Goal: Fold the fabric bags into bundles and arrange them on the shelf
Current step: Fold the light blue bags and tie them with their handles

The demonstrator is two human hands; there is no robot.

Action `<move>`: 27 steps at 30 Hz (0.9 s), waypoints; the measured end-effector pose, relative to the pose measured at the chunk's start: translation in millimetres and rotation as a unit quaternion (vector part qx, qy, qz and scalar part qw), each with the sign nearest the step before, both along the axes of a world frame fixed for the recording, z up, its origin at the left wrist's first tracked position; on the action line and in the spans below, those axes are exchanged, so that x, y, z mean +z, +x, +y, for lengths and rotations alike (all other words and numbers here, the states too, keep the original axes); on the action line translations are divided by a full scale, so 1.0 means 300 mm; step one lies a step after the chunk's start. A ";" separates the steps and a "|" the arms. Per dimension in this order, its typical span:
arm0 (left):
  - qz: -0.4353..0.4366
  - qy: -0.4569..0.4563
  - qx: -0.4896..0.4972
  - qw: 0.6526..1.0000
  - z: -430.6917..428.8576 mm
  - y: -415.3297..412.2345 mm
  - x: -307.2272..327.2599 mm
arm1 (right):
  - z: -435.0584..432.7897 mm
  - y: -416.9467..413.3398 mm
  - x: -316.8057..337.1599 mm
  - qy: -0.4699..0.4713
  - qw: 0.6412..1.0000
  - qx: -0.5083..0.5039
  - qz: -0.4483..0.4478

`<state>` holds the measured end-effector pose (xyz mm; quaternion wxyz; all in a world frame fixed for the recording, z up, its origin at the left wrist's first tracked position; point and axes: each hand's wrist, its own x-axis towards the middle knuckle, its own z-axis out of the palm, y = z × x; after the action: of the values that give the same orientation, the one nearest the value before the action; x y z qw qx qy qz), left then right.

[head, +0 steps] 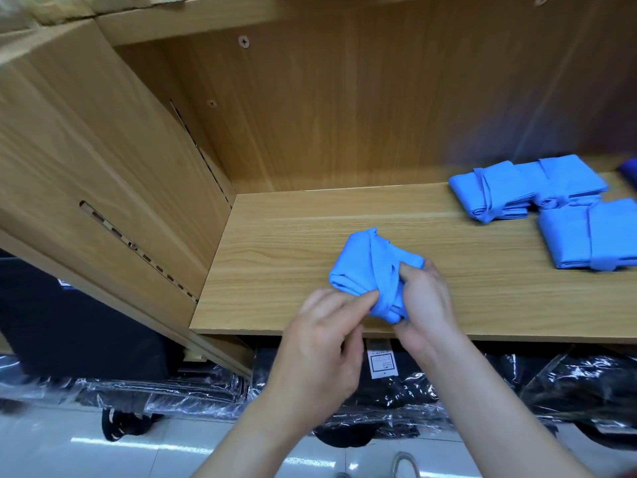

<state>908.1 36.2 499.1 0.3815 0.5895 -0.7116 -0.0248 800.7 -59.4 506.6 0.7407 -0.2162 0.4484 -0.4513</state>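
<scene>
A blue fabric bag [365,267], rolled into a bundle, lies on the wooden shelf [296,236] near its front edge. My left hand [320,346] pinches the bundle's strap at the near side with fingertips. My right hand [427,305] grips the bundle's right end, thumb on top. Two finished blue bundles lie at the right: one at the back [517,189], another nearer the front [593,234], cut by the frame's edge.
The shelf's left side panel [103,174] and back wall [379,108] enclose the space. Below the shelf lie several dark items in clear plastic wrap [379,391]. A white tiled floor [103,450] shows at the bottom.
</scene>
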 end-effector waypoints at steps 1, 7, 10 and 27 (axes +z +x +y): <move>-0.033 -0.011 -0.003 0.999 0.000 0.021 0.024 | -0.008 -0.007 0.009 0.001 1.000 0.027 0.001; -0.029 0.078 -0.059 0.995 -0.088 0.148 0.100 | -0.013 -0.043 0.042 -0.028 0.971 0.238 -0.008; 0.063 0.125 -0.113 0.984 -0.113 0.175 0.067 | -0.014 -0.059 0.046 -0.081 0.952 0.290 0.048; 0.622 0.136 0.163 0.754 -0.107 -0.120 0.004 | 0.035 0.018 -0.032 -0.296 0.905 -0.076 0.297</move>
<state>872.1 4.0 500.2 0.6538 0.5969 -0.1995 -0.4201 806.1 -48.9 496.9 0.4386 -0.5146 0.5081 -0.5334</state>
